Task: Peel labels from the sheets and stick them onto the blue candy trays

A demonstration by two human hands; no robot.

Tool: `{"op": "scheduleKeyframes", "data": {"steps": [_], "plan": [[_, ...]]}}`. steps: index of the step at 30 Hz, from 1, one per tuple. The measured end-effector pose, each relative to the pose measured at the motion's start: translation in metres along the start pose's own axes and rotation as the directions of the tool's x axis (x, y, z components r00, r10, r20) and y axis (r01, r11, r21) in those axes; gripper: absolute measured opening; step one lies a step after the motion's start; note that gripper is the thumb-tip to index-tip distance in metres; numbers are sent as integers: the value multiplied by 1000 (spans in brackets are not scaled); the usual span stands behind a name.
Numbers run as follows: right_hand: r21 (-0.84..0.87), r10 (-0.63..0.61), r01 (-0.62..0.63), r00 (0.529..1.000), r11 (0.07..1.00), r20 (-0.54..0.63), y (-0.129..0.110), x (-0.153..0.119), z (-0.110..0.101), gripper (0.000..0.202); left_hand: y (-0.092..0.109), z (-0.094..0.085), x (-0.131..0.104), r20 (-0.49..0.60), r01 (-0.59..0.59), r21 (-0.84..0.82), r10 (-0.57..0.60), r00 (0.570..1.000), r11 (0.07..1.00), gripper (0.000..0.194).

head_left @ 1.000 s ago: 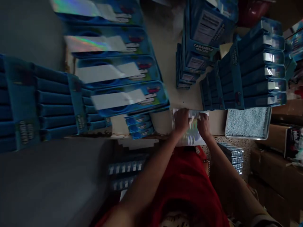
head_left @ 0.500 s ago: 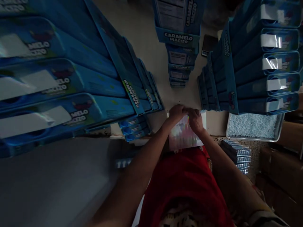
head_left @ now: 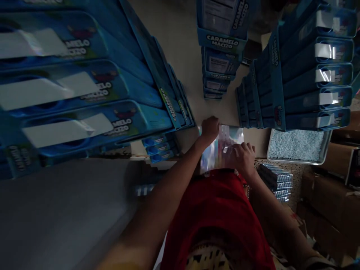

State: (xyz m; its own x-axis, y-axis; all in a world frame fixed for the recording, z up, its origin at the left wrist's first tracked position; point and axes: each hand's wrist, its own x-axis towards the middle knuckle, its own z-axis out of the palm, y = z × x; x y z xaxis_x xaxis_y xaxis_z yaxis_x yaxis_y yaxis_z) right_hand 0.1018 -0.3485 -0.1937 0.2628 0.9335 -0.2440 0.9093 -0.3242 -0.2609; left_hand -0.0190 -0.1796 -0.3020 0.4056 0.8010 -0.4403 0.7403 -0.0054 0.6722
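Iridescent sheet (head_left: 218,152) lies at the near edge of the pale desk (head_left: 222,111), its lower part reaching past that edge toward the red garment (head_left: 216,213) of the person. The left hand (head_left: 210,129) is at the sheet's far left corner, its fingers curled closed on it. The right hand (head_left: 245,159) is over the sheet's right side, fingers bent and held close together; whether they pinch it cannot be told. Glare and creases run across the sheet's surface. To its left stand large blue boxes (head_left: 112,86) in a stack, with smaller blue packs (head_left: 160,148) below them at the desk's near edge. Beyond the sheet is a row of blue cartons (head_left: 222,43) marked "CARAMELO MACIZO", and to the right another blue stack (head_left: 298,82). Just beside that stack, nearer the person, a metal tray (head_left: 322,162) holds pale blue pellets (head_left: 295,145). Silvery packs (head_left: 278,182) sit lower down, and cardboard boxes (head_left: 329,198) are at the far right.
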Motion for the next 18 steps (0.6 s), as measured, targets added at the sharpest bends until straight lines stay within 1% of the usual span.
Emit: {"op": "scheduleKeyframes", "data": {"steps": [2,3,4,5,6,7,8,9,10,11,12,13,14,16,18], "plan": [[168,128,-126,992,978,0,-10,-5,-24,17,6,-4,-8,-63,-94,-69,90,994,993,19],[289,188,-191,981,938,37,-15,-6,-34,18,8,-6,-16,-100,-141,-146,127,987,979,22],[412,229,-250,968,876,101,-19,-6,-43,19,8,-8,-28,-139,-168,-252,136,981,953,22],[518,244,-301,954,801,176,-24,-5,-49,21,7,-9,-42,-167,-163,-386,105,980,908,21],[596,242,-344,938,726,247,-28,-4,-54,23,4,-10,-58,-155,-115,-540,36,987,834,25],[645,230,-376,925,665,302,-33,-3,-56,26,1,-11,-74,-85,-24,-688,-48,995,725,37],[670,219,-398,915,626,338,-38,-2,-57,28,-3,-12,-90,21,84,-808,-114,993,583,50],[681,208,-410,909,607,362,-43,-1,-56,30,-7,-14,-104,133,181,-886,-140,981,427,63],[684,201,-416,905,599,375,-48,-1,-54,32,-12,-16,-117,227,254,-926,-126,966,280,72],[684,193,-420,902,596,386,-54,-1,-52,33,-17,-19,-127,287,298,-940,-91,954,165,79],[680,180,-423,898,599,401,-61,-1,-49,33,-21,-22,-135,312,317,-945,-63,948,86,82],[675,163,-424,894,603,417,-67,-2,-47,34,-26,-26,-141,315,317,-948,-56,947,34,82],[671,142,-424,890,608,434,-73,-3,-44,35,-30,-30,-146,312,313,-950,-61,948,3,81],[659,92,-405,885,633,456,-84,-7,-40,36,-37,-37,-156,305,305,-952,-89,948,-19,73],[635,51,-342,901,693,430,-94,-10,-35,39,-44,-44,-167,292,290,-956,-141,946,-32,63]]}}
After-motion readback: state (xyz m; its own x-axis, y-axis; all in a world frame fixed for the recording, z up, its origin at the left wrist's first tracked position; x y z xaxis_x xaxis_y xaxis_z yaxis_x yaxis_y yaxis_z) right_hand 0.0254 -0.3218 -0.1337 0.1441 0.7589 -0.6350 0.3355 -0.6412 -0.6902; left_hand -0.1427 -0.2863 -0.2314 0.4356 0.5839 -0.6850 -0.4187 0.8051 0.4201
